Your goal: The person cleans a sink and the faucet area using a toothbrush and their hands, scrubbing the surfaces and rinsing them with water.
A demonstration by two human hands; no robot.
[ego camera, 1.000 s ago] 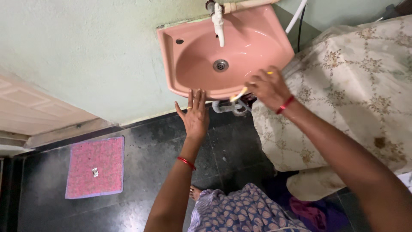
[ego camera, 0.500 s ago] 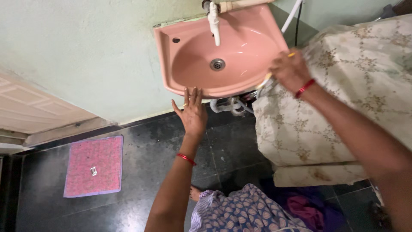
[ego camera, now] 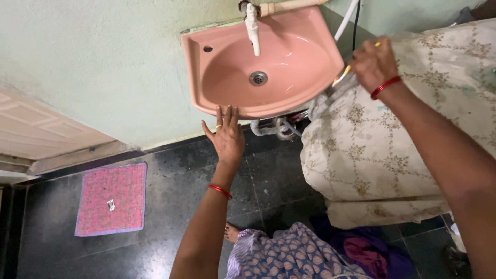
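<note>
Toothbrush-like yellow-and-white plastic stick (ego camera: 345, 70) sits gripped in my right hand (ego camera: 374, 63) beyond the right rim of the pink ceramic wall basin (ego camera: 310, 77) — long axis slanting toward it; my left hand (ego camera: 225, 134), fingers spread flat, touches the front rim.

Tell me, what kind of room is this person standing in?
Probably a home washing corner or bathroom. A pink sink hangs on the pale green wall with a white tap above its drain, the floor is dark tile, and a pink mat lies by a doorway.
</note>
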